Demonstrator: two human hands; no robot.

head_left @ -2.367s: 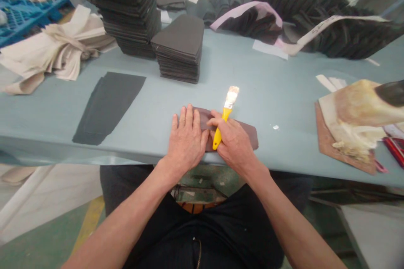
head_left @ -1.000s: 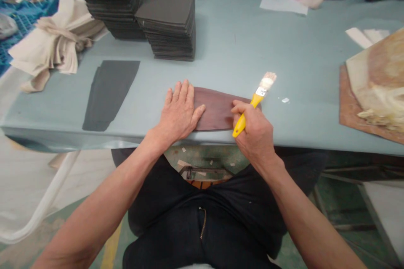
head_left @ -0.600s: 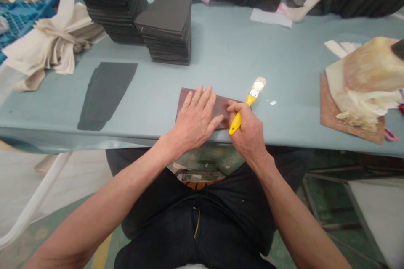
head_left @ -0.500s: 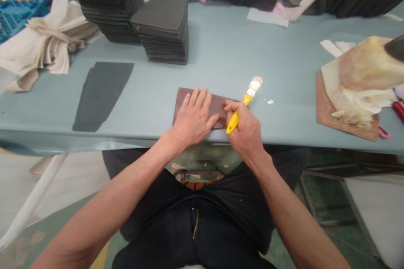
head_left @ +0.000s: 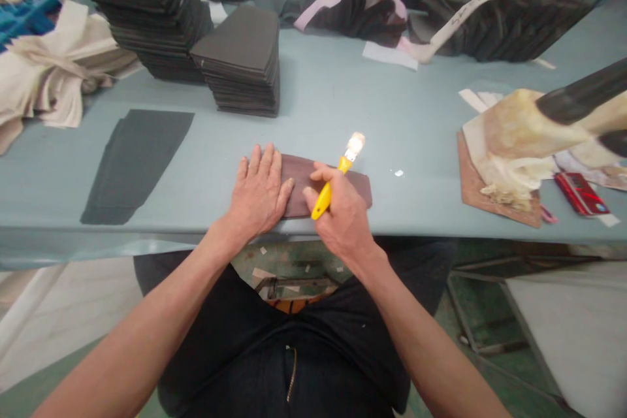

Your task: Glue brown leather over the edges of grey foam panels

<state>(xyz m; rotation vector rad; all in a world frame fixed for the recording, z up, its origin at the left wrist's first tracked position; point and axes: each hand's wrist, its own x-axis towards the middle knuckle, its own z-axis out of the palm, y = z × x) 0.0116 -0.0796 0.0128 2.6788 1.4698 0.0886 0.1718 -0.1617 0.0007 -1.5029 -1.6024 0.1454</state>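
Note:
A dark reddish-brown flat piece (head_left: 298,184), like leather, lies near the table's front edge. My left hand (head_left: 259,189) is spread flat over its left end, fingers stretched out and pointing away from me. In my right hand (head_left: 343,209) is a yellow-handled paintbrush (head_left: 322,201), held slantwise, its pale, whitish-coated bristles up and away from the piece. That hand rests on or just over the piece's right part; contact cannot be made out. The piece's right end shows beyond my knuckles.
Dark flat pieces (head_left: 137,166) lie at left. Behind stand a short stack (head_left: 245,46) and a taller stack (head_left: 147,13) of dark pieces. Cream cloth strips (head_left: 53,65) lie far left. At right, a glue-stained pale container (head_left: 509,117) sits on a brown board (head_left: 470,189), near a red packet (head_left: 580,192).
My left hand has slid left along the brown piece to its left end. My right hand, still holding the paintbrush, has moved left too, uncovering the right end. The view has shifted slightly.

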